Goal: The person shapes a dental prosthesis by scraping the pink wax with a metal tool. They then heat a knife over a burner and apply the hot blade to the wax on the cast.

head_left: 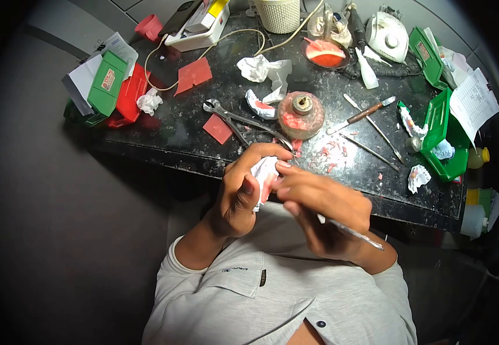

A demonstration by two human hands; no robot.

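My left hand [235, 201] is closed round a white plaster dental cast [264, 168] with pink wax on it, just off the table's front edge. Fingertips of my right hand [333, 213] meet the wax side of the cast. That hand also grips a thin metal wax carver [357, 234], whose shaft sticks out towards the lower right; its other end is hidden. Beyond the hands stands a glass spirit lamp [301, 122], smeared with pink wax. Long-handled pliers [235, 117] lie left of it, beside a square pink wax sheet [218, 129].
Right of the lamp lie a wooden-handled wax knife [361, 115], thin metal tools [370, 152] and wax shavings [334, 158]. Green boxes [445, 135] stand at right, green and red ones [104, 86] at left. A pan of red wax [325, 54] sits at the back.
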